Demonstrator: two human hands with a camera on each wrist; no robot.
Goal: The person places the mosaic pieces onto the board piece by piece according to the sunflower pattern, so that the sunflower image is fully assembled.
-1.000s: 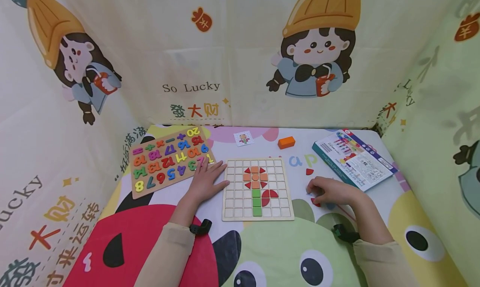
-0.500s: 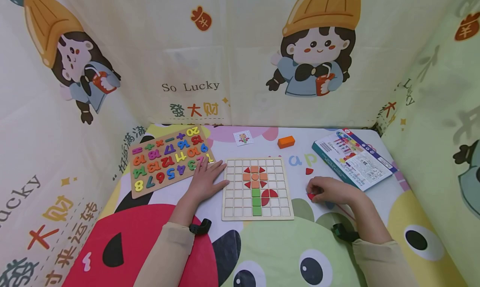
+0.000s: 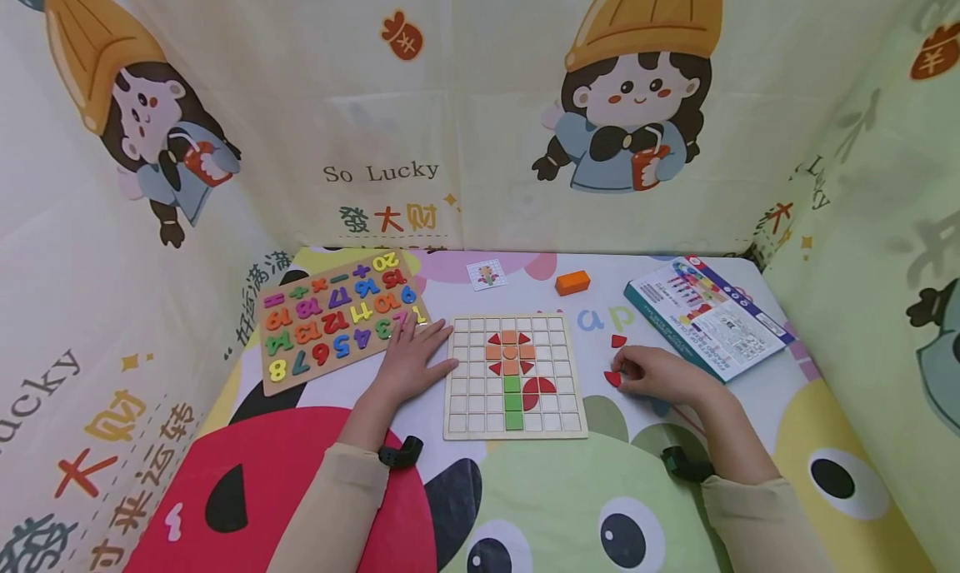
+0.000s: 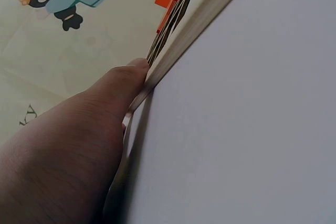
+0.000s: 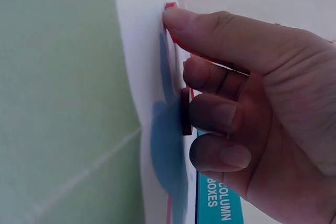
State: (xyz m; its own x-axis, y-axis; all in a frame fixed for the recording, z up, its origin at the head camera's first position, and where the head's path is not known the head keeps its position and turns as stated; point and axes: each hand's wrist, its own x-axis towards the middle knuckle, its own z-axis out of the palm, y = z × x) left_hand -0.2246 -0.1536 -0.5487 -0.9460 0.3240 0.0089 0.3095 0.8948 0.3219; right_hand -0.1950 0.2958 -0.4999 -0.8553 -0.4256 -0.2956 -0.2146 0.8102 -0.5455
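Observation:
In the head view, a square wooden grid board point(image 3: 555, 419) bears orange and red pieces in a flower shape, a column of green squares point(image 3: 513, 402) and several red rounded pieces point(image 3: 540, 387). My left hand point(image 3: 412, 361) lies with fingers spread, its thumb at the board's left edge and its fingertips by the number puzzle point(image 3: 330, 323). Right of the board my right hand point(image 3: 660, 377) has curled fingers, with a small red piece point(image 3: 612, 379) at the thumb tip. From the right wrist, the thumb covers much of that piece; a dark red piece point(image 5: 186, 111) shows by the middle fingertip.
Another red piece point(image 3: 618, 341) lies just beyond my right hand. A boxed set point(image 3: 708, 319) lies at the back right. An orange block point(image 3: 573, 284) and a small pattern card point(image 3: 487, 276) are behind the board. Patterned cloth walls point(image 3: 465, 123) surround the table.
My right hand has shifted slightly, and the red piece at its thumb has moved left and away from me, towards the board. The left hand stays put.

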